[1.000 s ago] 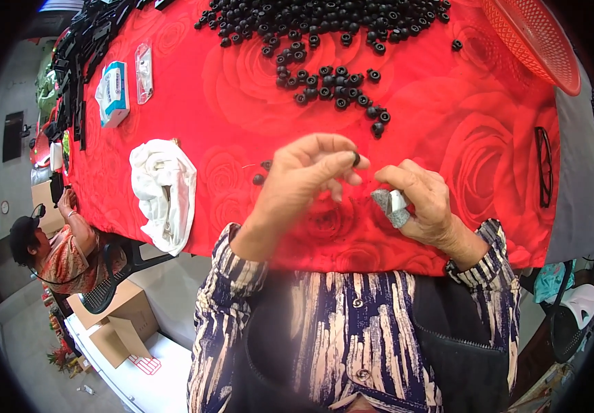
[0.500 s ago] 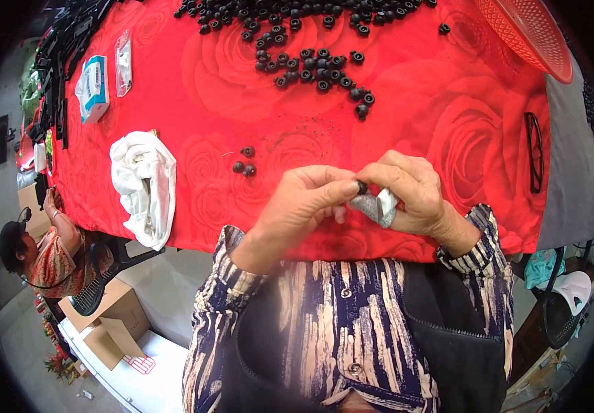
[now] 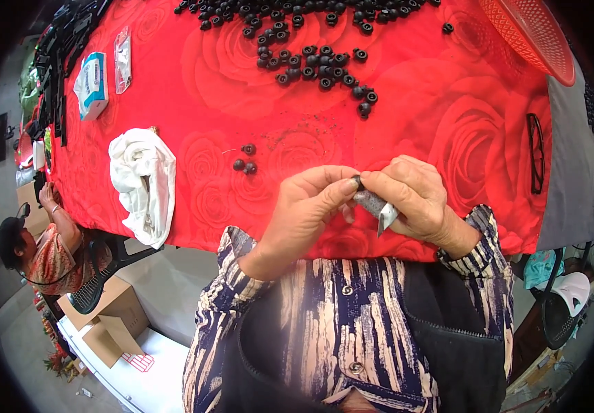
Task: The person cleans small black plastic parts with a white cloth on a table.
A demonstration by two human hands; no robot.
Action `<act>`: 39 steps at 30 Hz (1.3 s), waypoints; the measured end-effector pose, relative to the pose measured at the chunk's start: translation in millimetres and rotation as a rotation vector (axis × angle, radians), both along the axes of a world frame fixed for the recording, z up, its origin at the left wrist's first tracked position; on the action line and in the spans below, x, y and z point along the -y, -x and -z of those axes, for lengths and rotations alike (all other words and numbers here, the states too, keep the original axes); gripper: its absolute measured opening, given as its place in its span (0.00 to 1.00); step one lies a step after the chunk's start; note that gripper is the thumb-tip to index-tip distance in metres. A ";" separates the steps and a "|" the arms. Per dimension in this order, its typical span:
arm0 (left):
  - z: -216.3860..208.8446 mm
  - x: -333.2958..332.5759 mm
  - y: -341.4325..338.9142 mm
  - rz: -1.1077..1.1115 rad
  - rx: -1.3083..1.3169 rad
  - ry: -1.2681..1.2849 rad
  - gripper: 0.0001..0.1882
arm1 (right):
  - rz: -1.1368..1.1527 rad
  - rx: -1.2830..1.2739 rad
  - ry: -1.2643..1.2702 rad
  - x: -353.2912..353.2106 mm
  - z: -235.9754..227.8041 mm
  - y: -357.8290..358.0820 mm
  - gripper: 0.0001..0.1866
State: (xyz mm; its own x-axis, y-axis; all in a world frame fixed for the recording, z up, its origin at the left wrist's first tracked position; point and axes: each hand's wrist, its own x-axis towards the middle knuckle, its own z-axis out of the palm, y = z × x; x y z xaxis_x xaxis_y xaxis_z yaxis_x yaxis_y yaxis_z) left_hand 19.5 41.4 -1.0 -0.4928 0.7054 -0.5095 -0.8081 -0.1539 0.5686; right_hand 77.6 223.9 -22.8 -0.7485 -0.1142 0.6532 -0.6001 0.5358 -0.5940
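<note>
Both my hands meet over the near part of the red tablecloth (image 3: 242, 213). My left hand (image 3: 314, 199) pinches a small black round part (image 3: 357, 182) between thumb and fingertips. My right hand (image 3: 410, 199) is closed round a speckled grey tool (image 3: 372, 202) with a flat, pale, shiny piece at its lower end; its kind does not show. The right fingertips touch the black part too, and fingers hide most of it. To the left of my hands lie three loose black parts (image 3: 245, 165), round with a short collar.
A pile of black parts (image 3: 317, 65) spreads across the far side. A crumpled white cloth (image 3: 142, 186), a tissue pack (image 3: 91, 86) and a clear case (image 3: 123, 62) lie left. Glasses (image 3: 535, 153) and a red basket (image 3: 531, 38) are right. Another person (image 3: 49, 241) sits at the left.
The grey tool has turned in my right hand, so its pale flat end now points down. My left hand has shifted slightly, still pinching the black part.
</note>
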 end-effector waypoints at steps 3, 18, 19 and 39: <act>-0.9 0.2 -2.6 -0.034 -0.075 0.033 0.11 | 0.016 0.000 0.027 0.2 0.2 0.5 0.20; -2.2 -0.1 1.0 -0.087 -0.140 -0.034 0.11 | -0.053 0.453 0.188 -5.9 -3.1 5.4 0.16; -2.2 -0.3 1.0 -0.081 -0.139 -0.040 0.12 | -0.049 0.456 0.189 -6.2 -3.9 4.9 0.16; -2.8 2.2 1.6 -0.032 -0.116 0.009 0.12 | -0.087 0.500 0.176 -8.5 -8.3 5.9 0.16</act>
State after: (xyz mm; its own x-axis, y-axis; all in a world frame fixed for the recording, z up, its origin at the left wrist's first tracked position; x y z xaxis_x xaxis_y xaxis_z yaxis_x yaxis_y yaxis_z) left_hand 17.9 39.2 1.8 -0.5708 0.6842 -0.4539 -0.7315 -0.1727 0.6596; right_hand 71.7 232.4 -14.6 -0.9659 -0.1104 0.2340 -0.2584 0.3633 -0.8951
